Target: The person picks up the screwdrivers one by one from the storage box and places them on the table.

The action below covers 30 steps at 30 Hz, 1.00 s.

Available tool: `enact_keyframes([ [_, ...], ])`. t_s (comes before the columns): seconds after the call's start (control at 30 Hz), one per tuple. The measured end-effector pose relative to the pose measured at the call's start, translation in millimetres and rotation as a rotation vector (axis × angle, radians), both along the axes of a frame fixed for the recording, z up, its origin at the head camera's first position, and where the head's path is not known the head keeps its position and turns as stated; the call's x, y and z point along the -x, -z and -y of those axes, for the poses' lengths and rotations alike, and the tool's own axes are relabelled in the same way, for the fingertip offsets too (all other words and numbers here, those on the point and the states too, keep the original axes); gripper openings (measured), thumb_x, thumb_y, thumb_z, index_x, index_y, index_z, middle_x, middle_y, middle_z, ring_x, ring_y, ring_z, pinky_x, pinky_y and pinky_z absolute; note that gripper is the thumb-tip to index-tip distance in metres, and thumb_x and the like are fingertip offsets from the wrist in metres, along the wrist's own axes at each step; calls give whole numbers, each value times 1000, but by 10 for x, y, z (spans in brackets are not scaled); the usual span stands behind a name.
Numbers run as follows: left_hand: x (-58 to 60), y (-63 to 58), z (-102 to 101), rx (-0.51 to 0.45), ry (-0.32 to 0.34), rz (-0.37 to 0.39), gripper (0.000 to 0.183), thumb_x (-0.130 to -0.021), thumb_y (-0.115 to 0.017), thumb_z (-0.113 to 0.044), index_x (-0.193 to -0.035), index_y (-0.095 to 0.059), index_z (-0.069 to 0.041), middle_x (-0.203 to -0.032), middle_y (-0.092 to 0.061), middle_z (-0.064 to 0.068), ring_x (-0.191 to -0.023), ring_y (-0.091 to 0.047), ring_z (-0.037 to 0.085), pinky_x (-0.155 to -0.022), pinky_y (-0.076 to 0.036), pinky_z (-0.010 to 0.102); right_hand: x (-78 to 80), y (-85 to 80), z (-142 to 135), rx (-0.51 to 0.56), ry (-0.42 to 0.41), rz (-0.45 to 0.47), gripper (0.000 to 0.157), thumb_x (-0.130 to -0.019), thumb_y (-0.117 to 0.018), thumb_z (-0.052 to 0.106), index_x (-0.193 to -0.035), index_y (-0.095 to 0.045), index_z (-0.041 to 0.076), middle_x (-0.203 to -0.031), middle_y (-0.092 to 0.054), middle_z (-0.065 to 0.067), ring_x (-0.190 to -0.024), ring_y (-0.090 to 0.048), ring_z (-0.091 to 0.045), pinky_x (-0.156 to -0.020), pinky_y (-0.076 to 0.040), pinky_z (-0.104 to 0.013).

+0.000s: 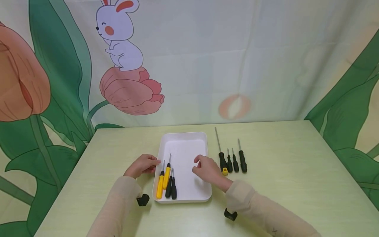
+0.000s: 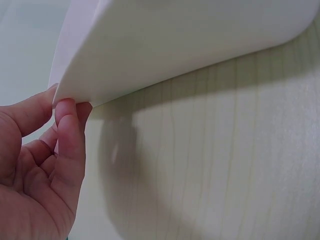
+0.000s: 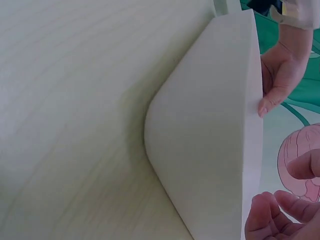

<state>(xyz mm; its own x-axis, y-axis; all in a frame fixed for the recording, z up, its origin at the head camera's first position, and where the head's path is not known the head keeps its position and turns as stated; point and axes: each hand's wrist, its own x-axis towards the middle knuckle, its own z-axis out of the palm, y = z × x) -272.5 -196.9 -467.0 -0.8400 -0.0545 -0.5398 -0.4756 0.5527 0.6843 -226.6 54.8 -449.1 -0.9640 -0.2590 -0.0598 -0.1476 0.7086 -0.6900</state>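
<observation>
A white tray (image 1: 186, 148) lies on the table. Its left rim is pinched between the thumb and fingers of my left hand (image 1: 145, 164), a grip the left wrist view shows up close. Inside, on the left, are two yellow-handled screwdrivers (image 1: 160, 186) and two small black-handled screwdrivers (image 1: 173, 191), tips pointing away from me. Above the tray's right side is my right hand (image 1: 208, 169), its fingers loosely bent. The right wrist view shows that thumb and fingers (image 3: 260, 215) apart, with nothing held.
Right of the tray, several black screwdrivers lie side by side: a long one with a yellow end (image 1: 222, 161), two small ones (image 1: 229, 164) and a medium one (image 1: 242, 161). Behind the pale wooden table (image 1: 284, 184) hangs a printed curtain (image 1: 192, 65).
</observation>
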Motion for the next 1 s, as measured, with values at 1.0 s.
enact_keyframes([
  [1.0, -40, -76, -4, -13, 20, 7, 33, -85, -58, -28, -105, -53, -2, -79, -52, 4, -66, -49, 13, -61, -44, 18, -177, 272, 500, -114, -63, 118, 28, -73, -63, 19, -96, -54, 5, -70, -52, -1, -60, -46, -16, -50, -35, -25],
])
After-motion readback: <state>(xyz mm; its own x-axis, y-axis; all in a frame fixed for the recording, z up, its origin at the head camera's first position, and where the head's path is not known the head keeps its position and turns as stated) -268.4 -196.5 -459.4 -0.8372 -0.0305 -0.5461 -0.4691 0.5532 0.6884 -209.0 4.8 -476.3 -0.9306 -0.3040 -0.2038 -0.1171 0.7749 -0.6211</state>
